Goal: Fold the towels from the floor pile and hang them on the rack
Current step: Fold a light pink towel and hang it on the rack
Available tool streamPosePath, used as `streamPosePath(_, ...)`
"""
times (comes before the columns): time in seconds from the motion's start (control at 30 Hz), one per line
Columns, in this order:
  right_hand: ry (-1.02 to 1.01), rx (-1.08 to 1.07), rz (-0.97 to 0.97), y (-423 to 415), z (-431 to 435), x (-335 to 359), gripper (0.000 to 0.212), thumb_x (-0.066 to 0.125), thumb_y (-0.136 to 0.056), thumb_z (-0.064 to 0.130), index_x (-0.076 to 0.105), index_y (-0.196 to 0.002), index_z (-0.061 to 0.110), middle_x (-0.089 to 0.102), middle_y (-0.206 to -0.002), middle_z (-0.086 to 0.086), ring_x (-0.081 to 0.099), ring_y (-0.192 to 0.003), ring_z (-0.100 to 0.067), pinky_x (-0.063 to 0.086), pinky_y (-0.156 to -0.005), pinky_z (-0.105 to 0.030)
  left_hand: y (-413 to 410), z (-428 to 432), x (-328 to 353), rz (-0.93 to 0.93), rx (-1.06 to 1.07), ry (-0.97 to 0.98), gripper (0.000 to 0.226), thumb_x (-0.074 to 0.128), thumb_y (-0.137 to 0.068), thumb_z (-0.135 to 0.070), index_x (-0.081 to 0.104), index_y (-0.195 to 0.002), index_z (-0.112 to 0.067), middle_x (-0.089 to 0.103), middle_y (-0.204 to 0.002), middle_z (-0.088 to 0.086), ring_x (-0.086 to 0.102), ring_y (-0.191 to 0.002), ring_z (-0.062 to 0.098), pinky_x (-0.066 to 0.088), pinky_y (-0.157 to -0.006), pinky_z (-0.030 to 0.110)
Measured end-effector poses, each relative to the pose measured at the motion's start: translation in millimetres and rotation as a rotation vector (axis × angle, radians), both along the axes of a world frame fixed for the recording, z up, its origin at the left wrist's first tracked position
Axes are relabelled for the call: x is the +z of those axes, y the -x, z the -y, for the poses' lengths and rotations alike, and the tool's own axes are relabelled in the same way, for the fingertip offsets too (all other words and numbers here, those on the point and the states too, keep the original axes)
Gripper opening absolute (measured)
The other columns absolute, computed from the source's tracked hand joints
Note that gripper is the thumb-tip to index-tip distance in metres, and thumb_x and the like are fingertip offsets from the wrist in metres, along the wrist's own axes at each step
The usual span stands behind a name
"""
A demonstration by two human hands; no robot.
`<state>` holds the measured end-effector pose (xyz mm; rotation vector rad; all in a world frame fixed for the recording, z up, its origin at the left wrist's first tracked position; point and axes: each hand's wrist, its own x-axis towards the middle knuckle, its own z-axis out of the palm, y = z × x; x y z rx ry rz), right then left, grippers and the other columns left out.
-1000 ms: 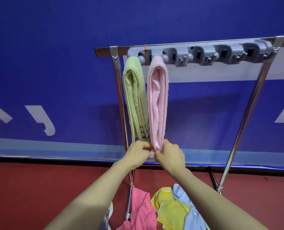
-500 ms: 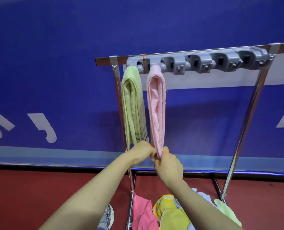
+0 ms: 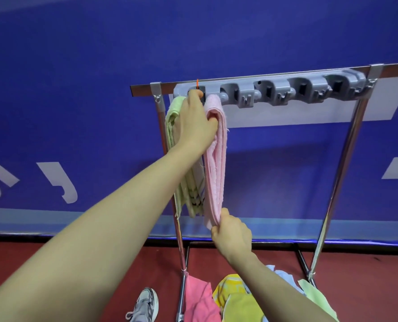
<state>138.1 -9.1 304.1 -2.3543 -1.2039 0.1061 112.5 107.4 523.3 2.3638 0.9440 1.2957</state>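
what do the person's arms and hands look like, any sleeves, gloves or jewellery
Both arms are bare right to the frame edge, with no sleeves showing. The left hand and right hand have no gloves, and no watch, ring or bracelet is visible on the sides that show. The only thing worn in view is a grey-white laced sneaker at the bottom edge.

Pink towel (image 3: 216, 163) I hold: terry cloth, nubby, matt. Green towel (image 3: 171, 117): same looped cloth. Rack posts (image 3: 341, 173): polished metal, mirror-bright. Hook rail (image 3: 272, 94): grey plastic (smooth, dull sheen). Floor (image 3: 367, 287): red, matt. Wall banner (image 3: 77, 89): smooth, faint gloss.
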Motion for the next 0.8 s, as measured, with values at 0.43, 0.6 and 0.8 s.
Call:
streamPosePath(0.43, 0.031, -0.048, 0.076, -3.6, -12.2, 14.0, 0.017, 0.046, -0.093, 0.017, 0.047, -0.109, 0.011, 0.067, -0.101, -0.009, 0.063, -0.095, -0.034, 0.034, -0.064, -0.035, 13.2, -21.2, 73.8, -0.34, 0.025, -0.318, 0.038, 0.053, -0.081, -0.002, 0.073, -0.103, -0.025, 0.071, -0.108, -0.001, 0.063, -0.106, 0.026, 0.05, -0.087, 0.038)
streamPosePath(0.6, 0.085, -0.056, 0.032, 0.3, -7.2, -2.8, 0.019, 0.045, -0.094, 0.018, 0.046, -0.112, 0.012, 0.068, -0.102, -0.008, 0.062, -0.093, -0.033, 0.035, -0.065, -0.035, 8.9, -13.3, 48.4, -0.411, -0.067, -0.329, 0.056, 0.046, -0.081, 0.004, 0.068, -0.124, -0.023, 0.068, -0.124, 0.004, 0.055, -0.119, 0.033, 0.042, -0.099, 0.037)
streamPosePath(0.8, 0.047, -0.086, 0.028, -3.8, -4.2, -2.4, 0.017, 0.044, -0.094, 0.02, 0.043, -0.11, 0.014, 0.067, -0.096, -0.006, 0.044, -0.075, -0.03, 0.035, -0.063, -0.034, 3.8, -9.8, 57.4, -0.569, -0.052, -0.359, 0.05, 0.043, -0.088, 0.0, 0.065, -0.129, -0.02, 0.065, -0.124, 0.009, 0.055, -0.115, 0.035, 0.046, -0.093, 0.042)
